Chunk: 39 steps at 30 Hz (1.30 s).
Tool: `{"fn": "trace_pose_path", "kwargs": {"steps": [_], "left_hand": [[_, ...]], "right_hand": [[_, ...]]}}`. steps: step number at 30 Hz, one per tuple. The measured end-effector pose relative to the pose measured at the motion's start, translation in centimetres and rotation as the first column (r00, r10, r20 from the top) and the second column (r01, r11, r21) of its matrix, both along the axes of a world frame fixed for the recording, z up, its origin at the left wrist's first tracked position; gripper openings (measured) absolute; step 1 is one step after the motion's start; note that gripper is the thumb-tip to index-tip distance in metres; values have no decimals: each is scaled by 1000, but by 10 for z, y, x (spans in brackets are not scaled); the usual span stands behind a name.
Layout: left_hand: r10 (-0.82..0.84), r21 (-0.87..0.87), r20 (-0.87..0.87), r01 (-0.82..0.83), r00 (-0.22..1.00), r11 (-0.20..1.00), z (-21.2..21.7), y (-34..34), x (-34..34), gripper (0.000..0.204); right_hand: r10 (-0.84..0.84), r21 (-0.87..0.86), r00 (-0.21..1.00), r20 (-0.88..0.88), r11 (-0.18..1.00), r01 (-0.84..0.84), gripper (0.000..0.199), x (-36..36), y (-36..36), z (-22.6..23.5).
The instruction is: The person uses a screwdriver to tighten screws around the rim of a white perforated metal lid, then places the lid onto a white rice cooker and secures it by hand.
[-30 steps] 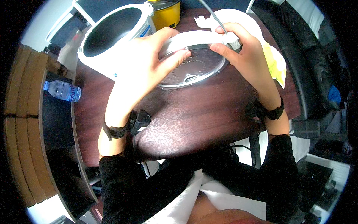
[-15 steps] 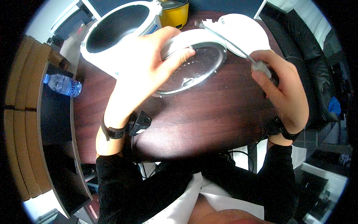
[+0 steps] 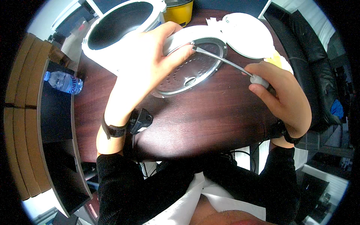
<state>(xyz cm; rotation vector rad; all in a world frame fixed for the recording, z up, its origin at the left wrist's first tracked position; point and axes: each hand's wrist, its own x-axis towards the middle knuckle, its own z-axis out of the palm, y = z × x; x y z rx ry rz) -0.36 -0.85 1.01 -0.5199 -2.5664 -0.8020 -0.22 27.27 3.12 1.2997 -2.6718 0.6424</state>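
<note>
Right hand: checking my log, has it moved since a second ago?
Yes. The right hand pulled rightward off the metal lid, toward the table's right edge.

We are looking at what seems an office or lab workroom: a dark wooden counter (image 3: 210,120) is carrying rice cookers (image 3: 120,26), with black chairs (image 3: 318,75) at the frame's right.

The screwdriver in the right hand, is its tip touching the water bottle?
No, the screwdriver tip rests on the metal lid plate.
</note>
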Motion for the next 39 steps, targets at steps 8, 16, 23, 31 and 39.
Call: {"fn": "trace_pose_path", "kwargs": {"steps": [8,16,23,31,39], "left_hand": [[12,-26,-9,-12,1000,1000,0,2,0,34],[-35,-133,-287,-4,957,991,-13,5,-3,37],[-5,-121,-266,-29,964,992,-14,6,-4,32],[2,-120,-306,-41,952,992,-13,7,-4,29],[-12,-111,-322,-25,947,993,-17,2,-8,31]], "right_hand": [[-53,-13,996,-69,999,53,26,0,0,-3],[-132,29,990,51,991,131,23,17,-12,-6],[30,-224,714,700,958,180,23,21,-22,-29],[669,-595,42,742,628,502,39,38,-39,-62],[660,-564,34,751,613,554,35,41,-43,-56]]}}
